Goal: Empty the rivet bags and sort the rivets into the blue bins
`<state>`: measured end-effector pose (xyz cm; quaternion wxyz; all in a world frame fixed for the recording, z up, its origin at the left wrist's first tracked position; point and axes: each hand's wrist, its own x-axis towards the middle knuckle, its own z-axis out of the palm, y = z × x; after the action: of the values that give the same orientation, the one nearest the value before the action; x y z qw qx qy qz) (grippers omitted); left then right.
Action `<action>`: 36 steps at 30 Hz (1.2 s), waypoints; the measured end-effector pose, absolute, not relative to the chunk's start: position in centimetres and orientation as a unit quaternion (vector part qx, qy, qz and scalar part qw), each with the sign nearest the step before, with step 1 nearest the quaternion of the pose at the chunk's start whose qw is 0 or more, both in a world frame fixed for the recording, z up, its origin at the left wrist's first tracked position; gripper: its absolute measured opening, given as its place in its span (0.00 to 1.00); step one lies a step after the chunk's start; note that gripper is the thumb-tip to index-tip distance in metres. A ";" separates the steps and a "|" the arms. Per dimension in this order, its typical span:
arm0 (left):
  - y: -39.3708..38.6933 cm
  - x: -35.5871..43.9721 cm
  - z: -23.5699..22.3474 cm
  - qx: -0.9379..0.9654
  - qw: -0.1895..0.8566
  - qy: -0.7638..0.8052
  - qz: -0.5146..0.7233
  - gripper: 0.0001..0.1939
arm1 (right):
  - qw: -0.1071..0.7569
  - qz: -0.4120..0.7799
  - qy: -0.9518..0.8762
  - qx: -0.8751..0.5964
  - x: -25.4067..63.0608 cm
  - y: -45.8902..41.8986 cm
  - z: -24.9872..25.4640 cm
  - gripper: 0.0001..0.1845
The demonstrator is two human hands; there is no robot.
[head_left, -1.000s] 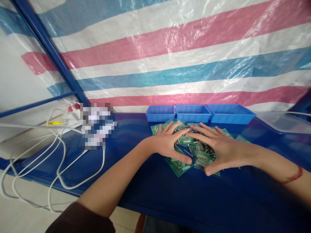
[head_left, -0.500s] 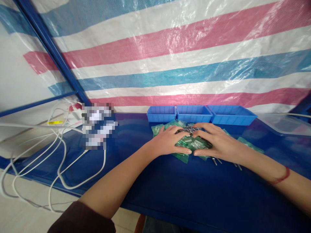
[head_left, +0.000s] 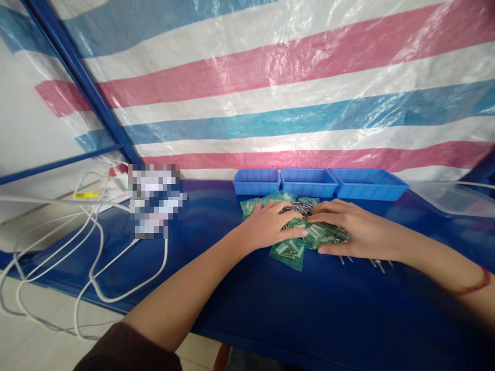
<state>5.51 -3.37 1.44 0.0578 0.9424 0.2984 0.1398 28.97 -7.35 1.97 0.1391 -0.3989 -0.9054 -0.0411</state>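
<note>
A pile of small green plastic bags (head_left: 288,252) with short metal pins inside lies on the blue table. Loose metal pins (head_left: 303,206) are heaped among the bags. My left hand (head_left: 270,224) rests over the pile's left side, fingers spread and thumb apart. Curved round the right side is my right hand (head_left: 344,229), its thumb and fingers apart, with a green bag (head_left: 323,234) in the gap between them. The right fingertips touch the pile; what lies under the palm is hidden. A few metal pins (head_left: 379,264) poke out below the right wrist.
Three blue bins (head_left: 308,183) stand in a row behind the pile, against a striped plastic sheet (head_left: 270,93). White cables (head_left: 96,257) loop over the left side. A clear plastic lid or tray (head_left: 452,198) lies at the right. The blue table (head_left: 294,314) extends toward me.
My right hand has shifted right, away from my left hand, widening the gap. More of the bags and loose pins shows between them. My left hand has barely moved.
</note>
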 end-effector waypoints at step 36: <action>-5.3 8.0 1.8 0.803 0.336 0.286 0.402 0.10 | 0.433 0.291 -0.720 -0.458 25.9 -9.7 2.5 0.15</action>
<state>7.96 -5.27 1.75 0.3357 0.8026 0.2855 0.4020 25.86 -9.71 2.49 0.4330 -0.4581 -0.7197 0.2911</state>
